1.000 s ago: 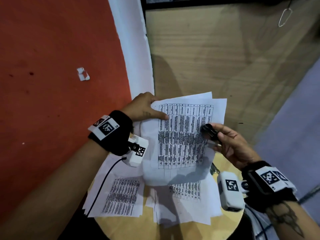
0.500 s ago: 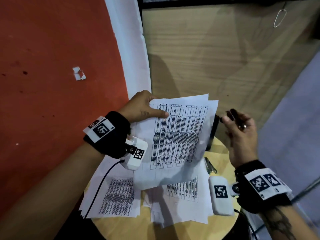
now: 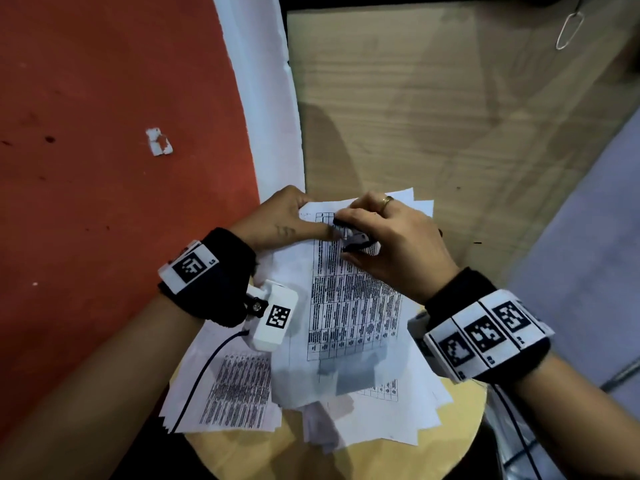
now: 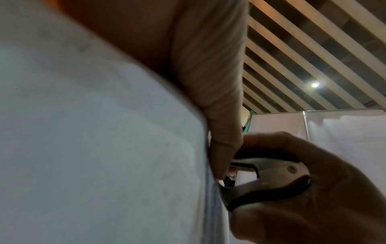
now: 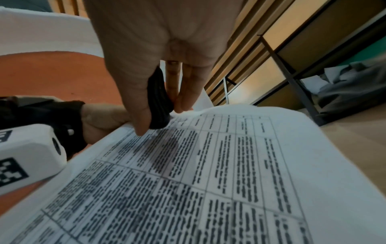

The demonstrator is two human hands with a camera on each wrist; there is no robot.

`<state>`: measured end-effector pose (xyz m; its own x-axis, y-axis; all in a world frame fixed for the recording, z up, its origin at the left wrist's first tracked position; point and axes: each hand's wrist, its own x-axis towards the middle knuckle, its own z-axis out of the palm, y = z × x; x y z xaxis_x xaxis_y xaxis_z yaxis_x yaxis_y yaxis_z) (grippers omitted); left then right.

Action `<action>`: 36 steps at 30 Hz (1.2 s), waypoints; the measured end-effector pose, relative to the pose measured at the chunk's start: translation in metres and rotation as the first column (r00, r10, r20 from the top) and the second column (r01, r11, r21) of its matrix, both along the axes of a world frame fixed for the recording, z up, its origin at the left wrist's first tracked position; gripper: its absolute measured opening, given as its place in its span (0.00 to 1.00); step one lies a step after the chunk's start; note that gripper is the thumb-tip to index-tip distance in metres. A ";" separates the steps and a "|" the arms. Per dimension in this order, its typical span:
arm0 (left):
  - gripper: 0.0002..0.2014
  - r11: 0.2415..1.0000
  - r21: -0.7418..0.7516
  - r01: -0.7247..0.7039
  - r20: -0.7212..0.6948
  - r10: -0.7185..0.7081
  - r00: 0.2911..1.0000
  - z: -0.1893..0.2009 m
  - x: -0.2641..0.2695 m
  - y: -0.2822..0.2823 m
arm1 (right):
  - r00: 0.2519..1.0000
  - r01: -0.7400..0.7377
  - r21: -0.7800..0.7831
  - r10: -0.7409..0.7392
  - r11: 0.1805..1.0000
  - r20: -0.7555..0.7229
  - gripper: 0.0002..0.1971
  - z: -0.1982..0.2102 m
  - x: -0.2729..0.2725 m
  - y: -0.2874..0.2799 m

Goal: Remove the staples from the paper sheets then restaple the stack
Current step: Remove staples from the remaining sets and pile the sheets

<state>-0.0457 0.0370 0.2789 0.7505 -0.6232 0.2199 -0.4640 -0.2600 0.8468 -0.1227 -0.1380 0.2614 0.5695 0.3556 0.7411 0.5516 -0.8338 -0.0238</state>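
The left hand (image 3: 284, 220) is holding the stack (image 3: 353, 306) of printed sheets by its top left corner, just above the middle of the head view, with the thumb lying flat across the top sheet and the fingers tucked behind the paper. The stack is being held up off the round table (image 3: 460, 434), which is showing at the bottom of that frame. In the left wrist view the thumb (image 4: 225, 148) is pressing against the paper's edge, right beside the metal claws.

The right hand (image 3: 398, 244) is pinching the staple remover (image 3: 356, 239) between thumb and fingers, its claws sitting against the top sheet near the held corner, touching the left thumb's tip. In the left wrist view, at lower right, the remover (image 4: 269, 178) is showing its metal claws parted, meeting the paper. Whether a staple is caught in them is too small to tell. In the right wrist view the remover's black grip (image 5: 158, 100) is being squeezed between thumb and fingers at the centre top, with the stack (image 5: 229, 173) filling the lower half of the frame.

More sheets (image 3: 235, 389) are lying spread on the table, at lower left and lower centre of the head view, partly under the held stack. A white scrap (image 3: 158, 142) is lying on the red floor (image 3: 104, 168) at upper left. A wire hook (image 3: 568, 29) is hanging at upper right.
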 end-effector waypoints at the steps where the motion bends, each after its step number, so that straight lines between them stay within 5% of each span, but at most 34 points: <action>1: 0.13 1.000 -0.007 0.009 -0.006 -0.009 1.000 -0.001 0.000 0.000 | 1.000 0.003 -0.015 -0.003 1.000 0.009 0.20 0.001 0.000 0.002; 5: 0.20 1.000 -0.002 0.026 0.016 -0.026 1.000 0.003 -0.003 -0.001 | 1.000 0.014 -0.055 -0.013 0.998 0.019 0.19 0.005 0.000 0.004; 19: 0.21 0.995 -0.050 -0.083 0.029 0.085 0.996 0.005 -0.010 -0.005 | 0.990 0.117 -0.168 -0.103 0.979 0.092 0.14 0.007 -0.001 0.014; 27: 0.20 0.997 -0.076 -0.023 -0.050 0.019 0.999 0.007 -0.013 0.002 | 0.998 0.029 -0.210 -0.016 0.977 0.063 0.18 0.011 0.002 0.008; 31: 0.11 0.995 -0.098 0.015 -0.095 -0.024 0.995 0.009 -0.015 0.005 | 0.997 -0.051 -0.178 0.059 0.983 0.040 0.16 0.013 0.006 0.002; 36: 0.15 0.993 -0.110 0.035 -0.103 -0.046 0.994 0.007 -0.013 0.003 | 0.995 -0.046 -0.232 0.066 0.972 0.077 0.11 0.013 0.006 0.003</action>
